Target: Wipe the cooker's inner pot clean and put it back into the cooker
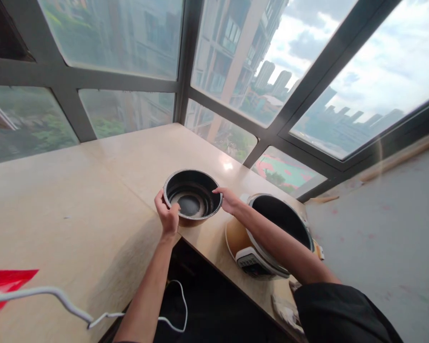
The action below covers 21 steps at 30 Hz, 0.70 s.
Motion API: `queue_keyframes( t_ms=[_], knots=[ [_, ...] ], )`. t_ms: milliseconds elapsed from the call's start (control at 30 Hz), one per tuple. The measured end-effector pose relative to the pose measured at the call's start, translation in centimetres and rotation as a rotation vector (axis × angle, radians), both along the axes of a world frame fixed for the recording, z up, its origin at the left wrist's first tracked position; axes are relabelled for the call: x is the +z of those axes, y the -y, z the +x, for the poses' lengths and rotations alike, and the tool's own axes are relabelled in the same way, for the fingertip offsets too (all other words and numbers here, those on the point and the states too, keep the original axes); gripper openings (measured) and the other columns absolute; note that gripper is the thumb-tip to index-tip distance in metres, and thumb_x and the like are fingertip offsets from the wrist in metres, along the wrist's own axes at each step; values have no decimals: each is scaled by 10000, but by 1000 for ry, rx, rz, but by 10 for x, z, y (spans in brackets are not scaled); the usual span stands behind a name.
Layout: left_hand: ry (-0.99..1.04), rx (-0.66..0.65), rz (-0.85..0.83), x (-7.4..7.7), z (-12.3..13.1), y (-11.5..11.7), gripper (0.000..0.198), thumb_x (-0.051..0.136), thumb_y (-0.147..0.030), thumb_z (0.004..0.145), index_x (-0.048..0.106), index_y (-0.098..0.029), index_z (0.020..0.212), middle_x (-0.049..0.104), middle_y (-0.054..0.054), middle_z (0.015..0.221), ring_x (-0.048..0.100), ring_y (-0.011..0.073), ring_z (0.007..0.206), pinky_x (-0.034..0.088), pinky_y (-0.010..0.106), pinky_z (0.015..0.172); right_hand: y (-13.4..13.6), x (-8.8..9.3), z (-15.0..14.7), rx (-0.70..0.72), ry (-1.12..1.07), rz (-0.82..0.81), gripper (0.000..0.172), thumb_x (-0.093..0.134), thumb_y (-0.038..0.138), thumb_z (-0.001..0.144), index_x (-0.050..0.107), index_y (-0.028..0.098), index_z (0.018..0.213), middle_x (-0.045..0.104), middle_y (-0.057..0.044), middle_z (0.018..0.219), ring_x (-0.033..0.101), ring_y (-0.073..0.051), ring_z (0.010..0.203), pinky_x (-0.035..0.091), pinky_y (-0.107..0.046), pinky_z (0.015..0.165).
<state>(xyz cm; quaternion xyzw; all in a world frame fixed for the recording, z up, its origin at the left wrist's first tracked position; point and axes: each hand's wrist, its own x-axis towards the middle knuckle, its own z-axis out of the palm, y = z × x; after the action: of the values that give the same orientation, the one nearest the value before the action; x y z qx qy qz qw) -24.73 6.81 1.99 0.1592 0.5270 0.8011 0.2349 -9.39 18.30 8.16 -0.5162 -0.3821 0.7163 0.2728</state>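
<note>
A round, dark inner pot (189, 205) of a rice cooker is between my two hands, its opening facing up and tilted toward me. My left hand (167, 213) grips its left rim, thumb over the edge on the inside. On the right rim, my right hand (229, 199) grips with the thumb inside and the fingers hidden behind the wall. To the right, partly behind my right forearm, stands the rice cooker body (238, 238), gold and white, with a dark open cavity and a front control panel. Whether the pot rests on the counter or hangs just above it, I cannot tell.
The beige counter (93, 190) forms a corner below framed windows (232, 114). At the lower left lie a red packet (12, 281) and a white cable (57, 295). A crumpled cloth (286, 309) is near the right counter edge, beside a white wall (386, 228).
</note>
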Motion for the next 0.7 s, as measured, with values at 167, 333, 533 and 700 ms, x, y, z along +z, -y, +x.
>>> queue_keyframes(
  t_ms=[167, 333, 533, 700],
  knots=[
    [0, 49, -26, -17, -6, -5, 657, 609, -139, 539, 502, -203, 1184, 587, 94, 1171, 607, 229, 1039, 532, 344, 894, -6, -2, -5, 23, 71, -58, 106, 638, 72, 694, 620, 171, 726, 637, -2, 581, 578, -147, 552, 477, -260, 558],
    [41, 34, -3, -27, -11, -10, 661, 623, -129, 537, 516, -199, 1185, 602, 90, 1158, 595, 216, 1016, 522, 295, 810, -9, -5, -7, 7, 105, -71, 122, 631, 50, 720, 593, 165, 732, 597, 12, 576, 551, -125, 547, 429, -236, 526],
    [12, 29, 0, -36, -15, -15, 660, 626, -125, 545, 517, -203, 1191, 609, 80, 1165, 600, 208, 1037, 508, 304, 882, -9, -8, -5, -16, 124, -61, 117, 627, 48, 723, 588, 158, 735, 588, 11, 598, 542, -118, 559, 408, -233, 521],
    [-4, 32, -11, -44, -15, -19, 644, 637, -136, 548, 516, -214, 1175, 608, 67, 1146, 609, 202, 1023, 512, 319, 905, -12, -13, -3, -5, 136, -33, 95, 630, 67, 708, 594, 151, 732, 586, 6, 608, 541, -122, 570, 414, -241, 541]
  ],
)
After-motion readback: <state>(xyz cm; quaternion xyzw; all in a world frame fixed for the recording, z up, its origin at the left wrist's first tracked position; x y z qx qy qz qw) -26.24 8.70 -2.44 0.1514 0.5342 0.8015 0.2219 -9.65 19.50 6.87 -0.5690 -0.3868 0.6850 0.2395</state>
